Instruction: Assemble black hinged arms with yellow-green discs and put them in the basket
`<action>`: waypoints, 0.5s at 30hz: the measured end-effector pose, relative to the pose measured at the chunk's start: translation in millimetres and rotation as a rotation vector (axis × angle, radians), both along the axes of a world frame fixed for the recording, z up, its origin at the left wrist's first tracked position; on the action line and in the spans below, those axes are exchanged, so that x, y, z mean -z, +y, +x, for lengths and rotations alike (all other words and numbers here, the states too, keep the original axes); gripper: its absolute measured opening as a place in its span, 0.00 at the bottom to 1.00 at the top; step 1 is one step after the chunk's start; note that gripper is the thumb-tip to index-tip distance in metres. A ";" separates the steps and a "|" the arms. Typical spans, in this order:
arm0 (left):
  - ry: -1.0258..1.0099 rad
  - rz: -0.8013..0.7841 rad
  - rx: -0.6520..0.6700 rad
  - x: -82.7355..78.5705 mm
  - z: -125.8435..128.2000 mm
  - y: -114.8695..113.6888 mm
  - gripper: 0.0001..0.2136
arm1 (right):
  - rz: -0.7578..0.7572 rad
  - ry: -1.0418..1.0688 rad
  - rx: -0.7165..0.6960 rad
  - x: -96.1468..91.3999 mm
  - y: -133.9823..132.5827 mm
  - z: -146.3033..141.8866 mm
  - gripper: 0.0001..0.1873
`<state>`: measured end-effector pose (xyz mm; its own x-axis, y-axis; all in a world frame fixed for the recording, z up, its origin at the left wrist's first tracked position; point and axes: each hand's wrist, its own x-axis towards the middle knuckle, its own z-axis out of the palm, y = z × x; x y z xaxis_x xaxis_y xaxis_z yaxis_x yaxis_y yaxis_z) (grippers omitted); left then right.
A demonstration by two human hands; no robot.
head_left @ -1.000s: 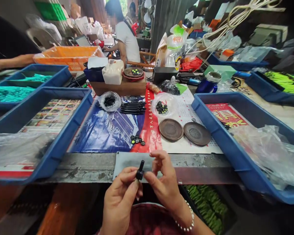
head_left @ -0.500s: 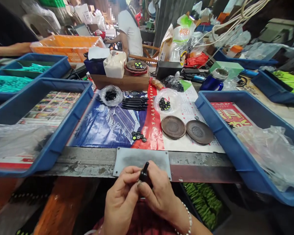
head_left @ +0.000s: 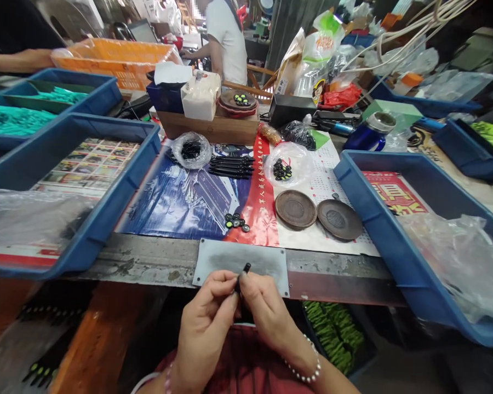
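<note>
Between my two hands is a small black cylindrical piece with a narrow stem [head_left: 247, 267], held just in front of the bench edge. My left hand [head_left: 207, 325] pinches it from the left with thumb and fingertips. From the other side my right hand [head_left: 273, 314] closes on it, the thumb lying along its upper part. Fingers hide most of its body, so its exact kind cannot be told. Behind the hands a pale metal plate [head_left: 242, 261] lies at the bench edge. Small round black discs [head_left: 235, 221], some with yellow-green centres, sit in a cluster beyond it.
Blue trays stand left [head_left: 145, 158] and right [head_left: 353, 202]. Black pen-like sticks [head_left: 232, 167] lie in a row beside a plastic-wrapped bundle [head_left: 191, 150]. Two brown saucers [head_left: 296, 209] and a bag of discs [head_left: 287, 164] are to the right. A person [head_left: 228, 44] sits beyond.
My fingers have closed further over the black piece, so less of it shows. The right thumb has moved up along it. The camera view has shifted slightly.
</note>
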<state>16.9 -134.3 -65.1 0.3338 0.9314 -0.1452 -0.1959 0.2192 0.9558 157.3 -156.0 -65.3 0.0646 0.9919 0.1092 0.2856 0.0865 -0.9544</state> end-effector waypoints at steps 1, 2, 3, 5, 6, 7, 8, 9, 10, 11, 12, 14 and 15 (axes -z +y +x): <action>0.005 0.007 0.001 -0.6 -0.4 0.0 0.04 | -0.040 0.066 -0.061 -0.7 0.2 0.4 0.30; 0.005 0.019 0.006 -1.1 -1.1 0.0 0.05 | -0.030 0.059 -0.089 -1.1 0.2 1.0 0.30; -0.001 0.037 0.014 -1.3 -2.0 -0.1 0.05 | 0.024 -0.022 -0.077 -1.0 0.1 1.4 0.30; -0.021 0.078 0.029 -1.0 -4.0 -0.4 0.07 | 0.210 -0.284 0.034 0.7 -0.7 1.1 0.28; -0.028 0.090 0.035 -0.3 -4.7 -0.6 0.08 | 0.289 -0.393 0.091 1.6 -1.3 0.2 0.28; -0.034 0.089 0.039 0.6 -5.0 -0.9 0.08 | 0.324 -0.443 0.134 2.2 -1.7 -1.0 0.28; -0.036 0.078 0.039 1.7 -5.1 -1.0 0.08 | 0.302 -0.422 0.148 2.2 -2.0 -2.2 0.28; -0.038 0.060 0.032 2.8 -5.1 -1.2 0.08 | 0.229 -0.333 0.129 1.4 -2.0 -3.1 0.27; -0.038 0.040 0.027 3.9 -5.0 -1.3 0.08 | 0.128 -0.198 0.074 0.0 -1.7 -3.5 0.27; -0.039 0.026 0.026 4.6 -4.9 -1.3 0.08 | 0.021 -0.049 -0.007 -1.8 -1.3 -3.2 0.27; -0.038 0.019 0.025 5.1 -5.0 -1.4 0.08 | -0.055 0.071 -0.090 -3.6 -0.9 -2.4 0.26; -0.037 0.032 0.036 4.8 -5.4 -1.6 0.09 | -0.033 0.087 -0.135 -5.3 -0.6 -0.2 0.25; -0.036 0.049 0.045 4.2 -5.6 -1.7 0.09 | 0.058 -0.021 -0.086 -5.1 -0.7 0.5 0.25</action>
